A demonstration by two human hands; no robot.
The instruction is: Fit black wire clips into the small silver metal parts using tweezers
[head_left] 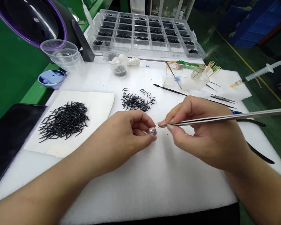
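Silvery bit point(152, 131) pinched in L hand point(126, 134) (partly hidden) — R hand point(208, 137) grips tweezers point(227, 117), rear end cut off.

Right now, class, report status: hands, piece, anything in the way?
Left hand pinching silver piece. Right hand holding tweezers, pointed at it. Nothing visible between tweezers and silver piece.

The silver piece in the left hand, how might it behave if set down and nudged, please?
The silver piece would probably roll, as its outline looks rounded. Its glossy surface may feel slippery. Being far smaller than the left hand, it is likely light.
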